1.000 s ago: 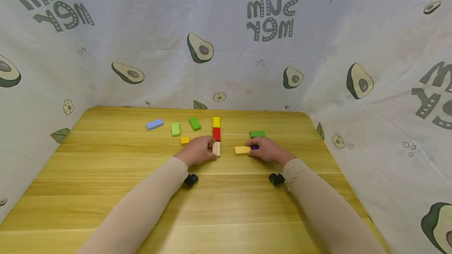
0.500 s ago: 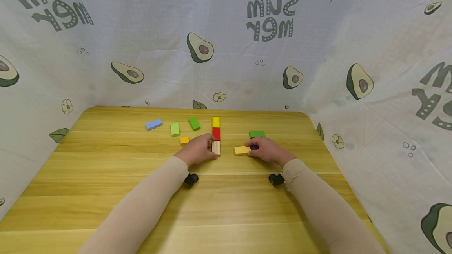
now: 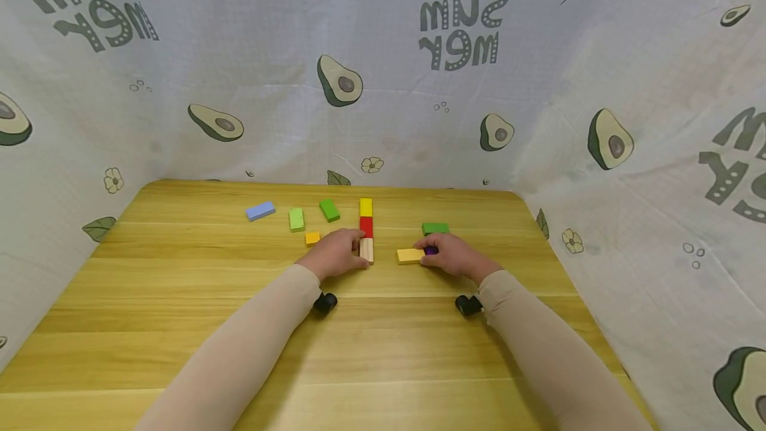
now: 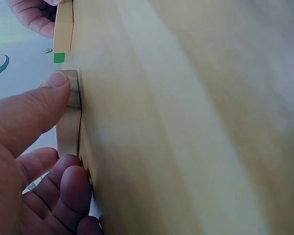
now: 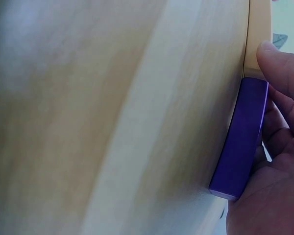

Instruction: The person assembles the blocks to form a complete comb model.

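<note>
In the head view my left hand (image 3: 335,253) pinches a plain wooden block (image 3: 367,251), thumb at its near end and fingers along its left side. That block stands end to end with a red block (image 3: 367,227) and a yellow block (image 3: 366,207) in a straight row. The left thumb (image 4: 56,81) shows on the wooden block (image 4: 68,129) in the left wrist view. My right hand (image 3: 455,255) pinches the right end of a pale yellow block (image 3: 409,256). A purple block (image 5: 241,137) lies end to end with it, partly under the palm.
A green block (image 3: 435,227) lies just beyond the right hand. Left of the row are a blue block (image 3: 260,211), a light green block (image 3: 296,219), another green block (image 3: 329,210) and a small orange block (image 3: 312,239). A printed cloth (image 3: 269,52) hangs behind the wooden table (image 3: 383,364).
The left fingertips have shifted slightly farther from the person, and the wooden block has edged toward the red one. The right hand has stayed where it was.
</note>
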The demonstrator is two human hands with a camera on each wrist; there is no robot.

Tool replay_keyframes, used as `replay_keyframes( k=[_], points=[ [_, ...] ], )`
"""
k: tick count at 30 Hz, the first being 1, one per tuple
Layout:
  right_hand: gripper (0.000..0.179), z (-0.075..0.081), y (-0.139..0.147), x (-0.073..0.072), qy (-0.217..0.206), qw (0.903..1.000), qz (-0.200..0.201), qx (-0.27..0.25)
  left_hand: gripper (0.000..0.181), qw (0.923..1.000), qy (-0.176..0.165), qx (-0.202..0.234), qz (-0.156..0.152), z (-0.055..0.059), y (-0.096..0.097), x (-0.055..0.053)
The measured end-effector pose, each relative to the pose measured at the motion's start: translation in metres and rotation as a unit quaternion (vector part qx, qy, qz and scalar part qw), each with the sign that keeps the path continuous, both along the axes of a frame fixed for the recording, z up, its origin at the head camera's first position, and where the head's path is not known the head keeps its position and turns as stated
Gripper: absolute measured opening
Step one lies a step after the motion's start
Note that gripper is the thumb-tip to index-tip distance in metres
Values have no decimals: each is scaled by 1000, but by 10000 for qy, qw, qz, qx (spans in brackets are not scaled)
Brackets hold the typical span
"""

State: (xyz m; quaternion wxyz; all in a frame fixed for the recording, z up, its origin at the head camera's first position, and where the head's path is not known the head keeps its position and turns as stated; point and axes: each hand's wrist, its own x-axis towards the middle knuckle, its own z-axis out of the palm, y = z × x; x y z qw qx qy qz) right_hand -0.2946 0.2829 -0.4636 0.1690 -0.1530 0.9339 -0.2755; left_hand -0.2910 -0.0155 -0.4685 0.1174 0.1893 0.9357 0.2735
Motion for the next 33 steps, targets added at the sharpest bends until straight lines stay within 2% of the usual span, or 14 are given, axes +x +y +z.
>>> replay_keyframes(
  k=[11,24,33],
  points=[
    [38,3,0,1,0,10000,-10,5,77,9999,-29,96,54,0,0,-3],
    [38,0,-1,0,51,10000,3,39,77,9999,43,47,96,1,-1,-2],
    [38,-2,0,-1,24,10000,-52,19,79,9999,-36,95,83,2,-3,-1]
  ],
)
